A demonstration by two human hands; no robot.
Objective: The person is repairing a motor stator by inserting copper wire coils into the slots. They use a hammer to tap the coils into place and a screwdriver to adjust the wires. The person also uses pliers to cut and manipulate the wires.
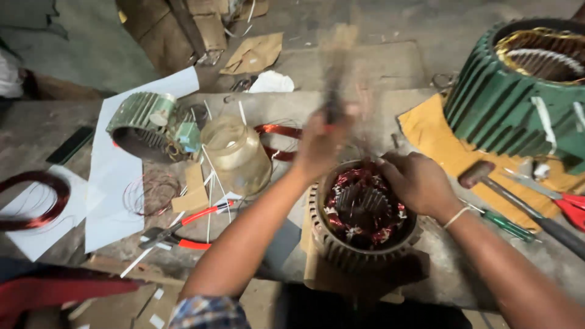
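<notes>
Your left hand (320,143), just above the middle of the frame, is clenched around a dark tool handle (334,91) that rises toward the top edge; it is smeared by blur, so you cannot tell what tool it is. Your right hand (417,183) rests on the upper right rim of the small stator (362,213) at lower centre, fingers curled over the red copper windings; whether it grasps anything is hard to make out. That stator stands upright on a scrap of brown card, its far lower edge in shadow.

Torn cardboard pieces (253,55) lie at upper centre, and white paper sheets (113,183) spread across the left. You can count three stators: the one under your hands, a green one lying on its side (143,125) at left, and a large green one (518,91) cut off by the right edge. One clear plastic jar (237,152) sits between them. One pair of red-handled pliers (180,228) lies at lower left, one hammer (518,201) and one green screwdriver (509,225) at right. Two copper wire coils show, one (33,198) cut off at far left.
</notes>
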